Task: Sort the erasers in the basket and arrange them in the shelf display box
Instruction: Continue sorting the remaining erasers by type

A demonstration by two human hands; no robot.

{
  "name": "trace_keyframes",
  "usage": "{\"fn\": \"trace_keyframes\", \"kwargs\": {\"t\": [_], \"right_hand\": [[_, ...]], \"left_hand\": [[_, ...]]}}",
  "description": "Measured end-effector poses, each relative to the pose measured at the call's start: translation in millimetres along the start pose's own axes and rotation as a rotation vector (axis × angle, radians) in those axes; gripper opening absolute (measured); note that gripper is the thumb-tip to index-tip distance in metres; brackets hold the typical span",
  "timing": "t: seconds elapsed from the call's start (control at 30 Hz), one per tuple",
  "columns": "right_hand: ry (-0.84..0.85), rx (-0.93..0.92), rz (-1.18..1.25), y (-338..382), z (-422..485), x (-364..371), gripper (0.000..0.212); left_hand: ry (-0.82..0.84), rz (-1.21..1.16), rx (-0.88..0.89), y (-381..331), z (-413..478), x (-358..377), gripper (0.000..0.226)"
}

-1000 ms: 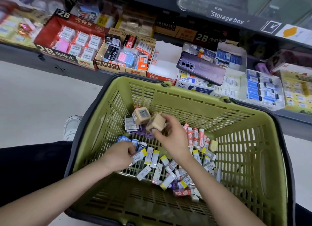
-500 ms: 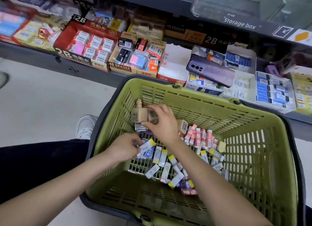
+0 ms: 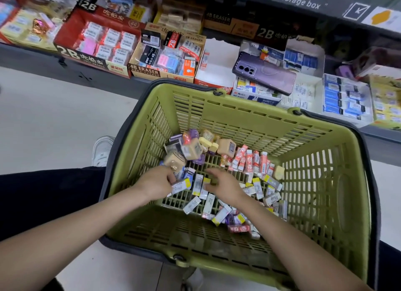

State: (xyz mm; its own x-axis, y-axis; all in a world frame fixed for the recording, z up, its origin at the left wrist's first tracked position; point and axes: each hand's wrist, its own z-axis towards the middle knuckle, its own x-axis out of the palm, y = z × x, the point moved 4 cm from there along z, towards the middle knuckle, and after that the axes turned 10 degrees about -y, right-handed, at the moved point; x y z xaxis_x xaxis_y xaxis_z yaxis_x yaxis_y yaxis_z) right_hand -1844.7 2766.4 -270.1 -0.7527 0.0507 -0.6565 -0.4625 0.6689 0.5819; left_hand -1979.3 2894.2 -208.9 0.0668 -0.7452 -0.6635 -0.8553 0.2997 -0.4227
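A green basket (image 3: 325, 182) holds several erasers: white ones with yellow ends (image 3: 208, 204), red-and-white ones (image 3: 249, 158) and tan cube-shaped ones (image 3: 226, 147) at the back. My left hand (image 3: 156, 184) grips a few white-and-yellow erasers (image 3: 181, 185) at the basket floor's left side. My right hand (image 3: 223, 183) reaches down over the pile with fingers spread, its fingertips near a yellow-ended eraser; it holds nothing that I can see. Behind the basket, display boxes stand on the shelf, among them a 4B ERASER box (image 3: 167, 54) and a white box (image 3: 219, 62) showing no erasers.
A purple phone (image 3: 263, 72) lies on the boxes behind the basket. A red 2B box (image 3: 97, 41) stands at the left, blue-eraser boxes (image 3: 345, 97) at the right. My dark-trousered leg (image 3: 50, 195) and white shoe (image 3: 102, 149) lie left of the basket on the pale floor.
My right hand has let go of the tan cube erasers at the back and moved down to the white-and-yellow pile. My left hand has stayed, still holding erasers.
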Motion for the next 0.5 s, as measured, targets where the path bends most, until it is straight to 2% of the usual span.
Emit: {"fn": "trace_keyframes", "kwargs": {"t": [0.13, 0.2, 0.27, 0.33, 0.43, 0.5], "right_hand": [[-0.017, 0.008, -0.037, 3.8, 8.5, 5.4, 0.057], [-0.034, 0.063, 0.150, 4.9, 9.1, 7.0, 0.054], [-0.063, 0.122, 0.408, 11.5, 10.0, 6.9, 0.042], [-0.086, 0.139, 0.557, 23.2, 12.8, 5.5, 0.028], [-0.148, 0.182, 0.655, 39.5, 21.3, -2.8, 0.019], [-0.183, 0.283, 0.805, 44.4, 25.2, -10.7, 0.010]], "left_hand": [[-0.028, -0.099, -0.021, -4.6, 10.3, -5.0, 0.019], [0.001, -0.213, -0.056, -8.0, 13.5, -7.5, 0.018], [0.019, -0.278, -0.081, -10.7, 14.8, -8.4, 0.018], [0.008, -0.284, -0.072, -12.6, 14.1, -8.2, 0.017], [-0.025, -0.180, -0.009, -11.0, 11.2, -8.4, 0.014], [-0.026, -0.077, 0.026, -6.7, 9.6, -9.1, 0.017]]}}
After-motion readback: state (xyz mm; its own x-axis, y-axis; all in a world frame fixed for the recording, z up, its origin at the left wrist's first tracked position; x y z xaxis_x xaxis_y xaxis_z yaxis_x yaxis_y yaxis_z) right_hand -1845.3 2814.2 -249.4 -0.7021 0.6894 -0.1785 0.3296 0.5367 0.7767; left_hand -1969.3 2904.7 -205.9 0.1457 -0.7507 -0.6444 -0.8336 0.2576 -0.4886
